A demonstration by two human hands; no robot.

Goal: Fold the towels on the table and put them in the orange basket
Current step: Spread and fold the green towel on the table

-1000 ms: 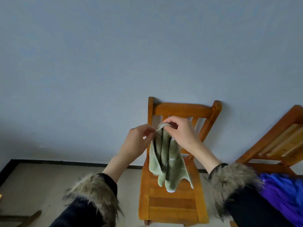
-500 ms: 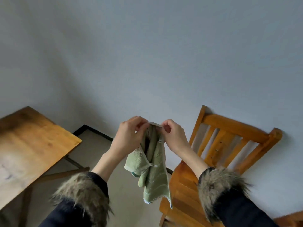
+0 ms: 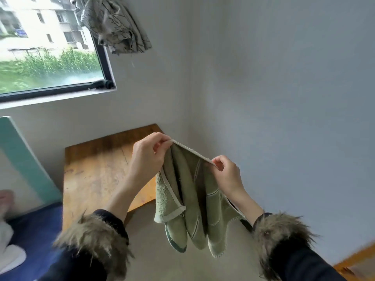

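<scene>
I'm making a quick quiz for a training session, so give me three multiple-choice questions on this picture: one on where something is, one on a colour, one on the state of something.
1. Where is the towel?
A. Flat on the table
B. Held up in the air, in front of the table
C. On the windowsill

2. What colour is the towel?
A. Pale green
B. Red
C. Black

3. What state is the towel in?
A. Folded into a neat square
B. Rolled into a tube
C. Hanging loose in folds from its top edge

Answers:
1. B: the left hand and right hand pinch its top edge, and it hangs clear of the wooden table.
2. A: the cloth is pale green with a light border.
3. C: it droops in uneven folds below both hands.
</scene>
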